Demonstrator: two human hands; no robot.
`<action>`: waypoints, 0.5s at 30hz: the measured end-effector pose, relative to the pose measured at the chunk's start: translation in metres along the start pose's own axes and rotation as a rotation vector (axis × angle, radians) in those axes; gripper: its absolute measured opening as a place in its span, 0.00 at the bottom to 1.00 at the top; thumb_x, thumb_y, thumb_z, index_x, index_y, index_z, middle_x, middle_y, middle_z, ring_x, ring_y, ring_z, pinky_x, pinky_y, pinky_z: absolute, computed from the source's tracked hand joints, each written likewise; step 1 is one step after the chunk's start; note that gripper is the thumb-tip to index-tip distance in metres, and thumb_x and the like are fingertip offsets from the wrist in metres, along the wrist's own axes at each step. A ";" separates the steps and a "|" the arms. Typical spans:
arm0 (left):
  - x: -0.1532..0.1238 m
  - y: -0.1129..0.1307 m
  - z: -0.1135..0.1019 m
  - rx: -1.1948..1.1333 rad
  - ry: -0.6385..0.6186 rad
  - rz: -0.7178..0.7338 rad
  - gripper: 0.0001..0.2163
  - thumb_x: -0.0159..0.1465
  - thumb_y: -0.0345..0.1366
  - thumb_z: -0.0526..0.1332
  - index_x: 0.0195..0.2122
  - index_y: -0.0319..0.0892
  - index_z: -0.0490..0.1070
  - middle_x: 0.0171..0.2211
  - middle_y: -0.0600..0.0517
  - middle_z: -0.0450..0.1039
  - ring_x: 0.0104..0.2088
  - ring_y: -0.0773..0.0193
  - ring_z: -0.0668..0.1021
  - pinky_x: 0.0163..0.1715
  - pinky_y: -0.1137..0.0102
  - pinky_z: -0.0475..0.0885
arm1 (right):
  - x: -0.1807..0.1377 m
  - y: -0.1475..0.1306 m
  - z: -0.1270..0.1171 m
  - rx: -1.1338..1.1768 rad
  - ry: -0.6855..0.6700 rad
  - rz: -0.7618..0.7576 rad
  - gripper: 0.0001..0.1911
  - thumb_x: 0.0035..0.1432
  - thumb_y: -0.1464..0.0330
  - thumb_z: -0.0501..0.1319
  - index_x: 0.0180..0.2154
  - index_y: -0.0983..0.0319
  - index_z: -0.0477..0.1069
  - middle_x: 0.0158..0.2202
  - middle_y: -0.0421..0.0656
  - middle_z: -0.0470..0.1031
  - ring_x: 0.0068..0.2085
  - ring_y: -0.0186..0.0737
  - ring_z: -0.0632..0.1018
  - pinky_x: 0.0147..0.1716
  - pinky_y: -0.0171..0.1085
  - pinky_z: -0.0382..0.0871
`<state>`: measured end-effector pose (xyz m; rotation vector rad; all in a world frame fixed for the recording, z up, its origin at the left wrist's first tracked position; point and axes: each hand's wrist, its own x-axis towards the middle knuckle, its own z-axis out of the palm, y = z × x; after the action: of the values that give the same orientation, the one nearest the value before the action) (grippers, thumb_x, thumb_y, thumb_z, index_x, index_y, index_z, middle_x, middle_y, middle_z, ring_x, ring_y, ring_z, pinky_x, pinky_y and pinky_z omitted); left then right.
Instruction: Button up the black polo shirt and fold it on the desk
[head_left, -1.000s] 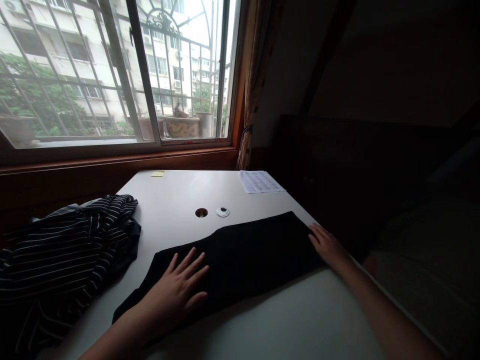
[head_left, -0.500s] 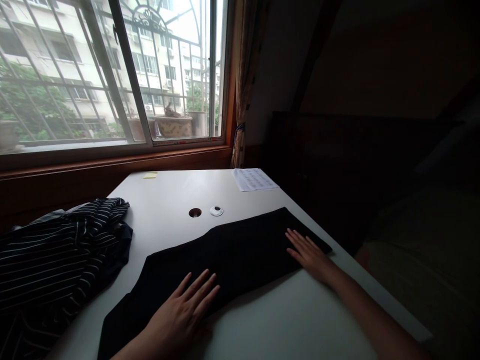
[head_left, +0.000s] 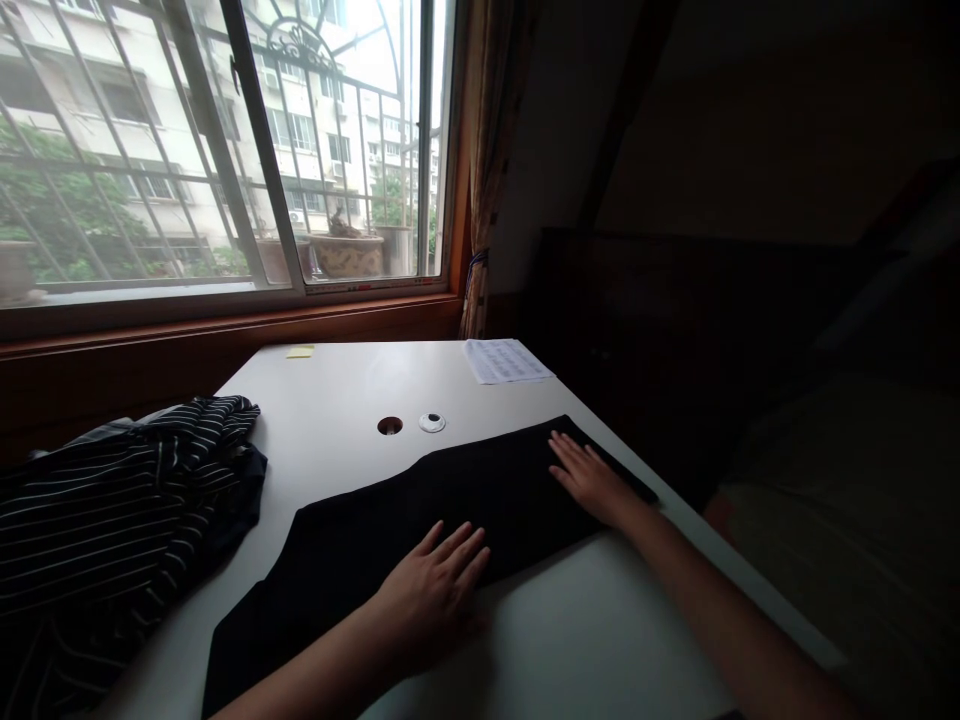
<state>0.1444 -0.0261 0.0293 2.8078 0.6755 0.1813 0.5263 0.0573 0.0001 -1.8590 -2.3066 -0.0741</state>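
Note:
A black garment [head_left: 420,510] lies flat and folded lengthwise across the white table [head_left: 600,640]. My left hand [head_left: 435,590] rests palm down on its near edge around the middle, fingers stretched and slightly apart. My right hand [head_left: 589,478] lies flat on the garment's right end, fingers extended toward the window. Neither hand holds anything.
A crumpled black-and-white striped garment [head_left: 112,510] lies at the table's left side. A cable hole [head_left: 389,426] and its white cap [head_left: 432,422] sit behind the black garment. A printed sheet [head_left: 504,360] and a yellow sticky note [head_left: 299,351] lie near the barred window [head_left: 225,150]. Dark furniture stands to the right.
My left hand has slid rightward along the black garment. My right hand has moved leftward and inward from the garment's right end. The view has shifted slightly.

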 end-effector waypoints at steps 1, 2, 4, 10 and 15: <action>0.005 0.000 0.006 -0.011 -0.006 0.007 0.32 0.71 0.51 0.51 0.71 0.42 0.45 0.71 0.43 0.43 0.70 0.49 0.49 0.68 0.50 0.47 | 0.010 -0.022 0.002 0.036 -0.001 -0.073 0.32 0.70 0.52 0.42 0.70 0.57 0.47 0.72 0.45 0.46 0.71 0.47 0.50 0.67 0.55 0.47; 0.009 0.000 0.011 -0.016 -0.006 0.012 0.32 0.71 0.52 0.50 0.71 0.41 0.45 0.71 0.43 0.42 0.70 0.49 0.49 0.68 0.50 0.47 | 0.018 -0.042 0.006 0.067 -0.004 -0.139 0.32 0.70 0.52 0.41 0.70 0.58 0.47 0.72 0.45 0.46 0.71 0.46 0.50 0.67 0.54 0.47; 0.012 0.001 0.021 -0.006 0.014 0.012 0.32 0.72 0.52 0.49 0.71 0.41 0.44 0.71 0.43 0.40 0.71 0.49 0.48 0.68 0.50 0.46 | 0.032 -0.072 0.016 0.107 -0.039 -0.236 0.33 0.71 0.51 0.42 0.70 0.58 0.46 0.72 0.45 0.45 0.71 0.45 0.49 0.68 0.53 0.46; 0.006 0.004 0.028 0.052 0.069 0.011 0.32 0.72 0.50 0.48 0.72 0.43 0.39 0.72 0.45 0.36 0.71 0.49 0.47 0.69 0.53 0.46 | 0.061 -0.058 0.038 0.106 -0.100 -0.156 0.36 0.68 0.47 0.43 0.70 0.56 0.45 0.72 0.44 0.45 0.71 0.43 0.49 0.69 0.51 0.43; 0.006 0.002 0.026 0.052 0.059 0.031 0.33 0.72 0.52 0.47 0.72 0.42 0.37 0.71 0.43 0.35 0.71 0.48 0.48 0.68 0.52 0.48 | 0.081 0.004 0.040 0.067 -0.086 0.013 0.38 0.67 0.46 0.40 0.71 0.58 0.45 0.72 0.46 0.45 0.71 0.46 0.50 0.68 0.53 0.43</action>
<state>0.1557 -0.0304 0.0048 2.8739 0.6597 0.2570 0.5095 0.1425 -0.0260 -1.8789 -2.3218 0.0856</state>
